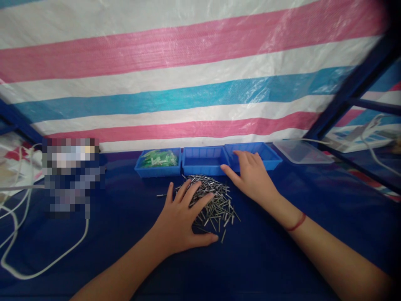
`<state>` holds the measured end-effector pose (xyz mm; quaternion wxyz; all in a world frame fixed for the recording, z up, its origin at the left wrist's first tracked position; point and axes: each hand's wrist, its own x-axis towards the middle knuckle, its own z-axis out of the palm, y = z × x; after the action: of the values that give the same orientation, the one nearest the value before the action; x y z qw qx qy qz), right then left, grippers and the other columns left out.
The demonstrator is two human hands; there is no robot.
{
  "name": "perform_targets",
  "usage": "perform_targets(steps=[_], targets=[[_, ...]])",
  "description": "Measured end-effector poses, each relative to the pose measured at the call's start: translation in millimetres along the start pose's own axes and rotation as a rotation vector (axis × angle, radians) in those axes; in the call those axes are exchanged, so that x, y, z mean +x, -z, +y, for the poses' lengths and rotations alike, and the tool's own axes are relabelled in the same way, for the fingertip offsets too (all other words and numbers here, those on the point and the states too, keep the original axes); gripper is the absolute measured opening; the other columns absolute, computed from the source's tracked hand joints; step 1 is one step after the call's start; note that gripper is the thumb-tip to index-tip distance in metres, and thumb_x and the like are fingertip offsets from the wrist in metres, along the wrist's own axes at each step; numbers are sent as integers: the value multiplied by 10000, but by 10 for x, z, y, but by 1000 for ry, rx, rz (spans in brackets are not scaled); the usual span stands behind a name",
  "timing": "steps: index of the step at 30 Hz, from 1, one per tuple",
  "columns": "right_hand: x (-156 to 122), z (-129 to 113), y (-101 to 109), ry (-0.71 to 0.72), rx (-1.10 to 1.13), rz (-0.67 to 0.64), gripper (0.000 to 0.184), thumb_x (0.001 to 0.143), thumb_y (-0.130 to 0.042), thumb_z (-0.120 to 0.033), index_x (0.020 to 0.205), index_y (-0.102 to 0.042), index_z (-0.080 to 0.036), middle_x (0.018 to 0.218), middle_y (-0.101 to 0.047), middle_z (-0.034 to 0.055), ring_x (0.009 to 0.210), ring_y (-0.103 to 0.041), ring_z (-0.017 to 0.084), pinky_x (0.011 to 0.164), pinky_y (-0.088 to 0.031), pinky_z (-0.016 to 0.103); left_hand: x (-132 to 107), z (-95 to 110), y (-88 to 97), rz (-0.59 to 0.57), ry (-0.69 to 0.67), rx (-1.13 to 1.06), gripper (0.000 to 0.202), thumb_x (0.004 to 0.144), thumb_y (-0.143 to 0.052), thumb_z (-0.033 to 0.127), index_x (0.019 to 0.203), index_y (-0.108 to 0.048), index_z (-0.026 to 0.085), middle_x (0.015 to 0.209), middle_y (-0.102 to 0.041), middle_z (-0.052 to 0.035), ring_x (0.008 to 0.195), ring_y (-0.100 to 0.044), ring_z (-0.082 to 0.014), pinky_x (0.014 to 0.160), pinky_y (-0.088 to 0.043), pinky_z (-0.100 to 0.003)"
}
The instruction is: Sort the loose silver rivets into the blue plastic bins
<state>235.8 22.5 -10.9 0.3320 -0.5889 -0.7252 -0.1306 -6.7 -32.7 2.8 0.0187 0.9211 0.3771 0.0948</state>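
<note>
A heap of thin metal pins (216, 200) lies on the blue cloth in front of me. My left hand (181, 221) rests flat on its left side, fingers spread and open. My right hand (250, 175) reaches past the heap, fingers stretched out over the near rim of the right blue tray (269, 152), holding nothing. The middle blue tray (203, 163) looks bare inside. The left blue tray (158, 165) holds green plastic pieces (158, 158). A red string circles my right wrist.
A clear plastic lid or box (300, 151) lies right of the trays. White cables (46, 259) loop across the cloth at the left by a blurred-out object. A striped pink, blue and white tarp (188, 75) hangs behind. Dark blue frame bars (351, 92) stand at the right.
</note>
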Motion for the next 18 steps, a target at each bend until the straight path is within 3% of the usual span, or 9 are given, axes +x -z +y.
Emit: perform_targets(steps=[2,5,8,11,15,18], targets=[[-15,51,-45,-54,-2,-24,511,868,-439,-550,1076,-551,-97,975,-659,173,985,-586,347,979,-300,613,-7,-4,-7,46,65,36,831,714,-518,713,1417,-317,317,1494,-282,-109,1357,-206,-398,1039,-66,-694],[-11,88,-81,-77,25,-65,460,874,-433,-546,992,-558,-120,916,-669,142,929,-604,324,995,-277,605,-19,-12,-37,109,171,77,856,685,-524,739,1404,-349,309,1475,-312,-124,1339,-231,-418,1025,-56,-709],[5,47,4,-73,47,-37,439,871,-448,-530,1022,-549,-131,972,-648,146,985,-574,326,1005,-265,601,-35,-38,-83,141,284,87,894,652,-515,775,1403,-345,321,1471,-315,-136,1337,-212,-451,992,-59,-742],[-34,-77,197,53,122,-48,531,832,-491,-563,1153,-508,-141,1142,-574,166,1117,-492,330,1003,-325,540,-50,-81,-122,115,387,55,919,644,-480,803,1416,-306,336,1469,-312,-151,1332,-207,-474,954,-108,-766],[-203,-271,384,344,230,-389,930,649,-552,-754,1347,-387,-161,1357,-422,166,1273,-331,368,1009,-356,532,-47,-126,-143,59,394,29,902,674,-473,784,1419,-309,302,1451,-342,-148,1335,-245,-430,1015,-173,-688],[-329,-353,365,389,192,-507,1089,551,-548,-824,1396,-352,-166,1403,-366,177,1274,-303,399,1007,-342,566,-22,-142,-155,62,309,-2,868,718,-470,745,1411,-334,240,1433,-364,-155,1330,-286,-385,1062,-216,-603]])
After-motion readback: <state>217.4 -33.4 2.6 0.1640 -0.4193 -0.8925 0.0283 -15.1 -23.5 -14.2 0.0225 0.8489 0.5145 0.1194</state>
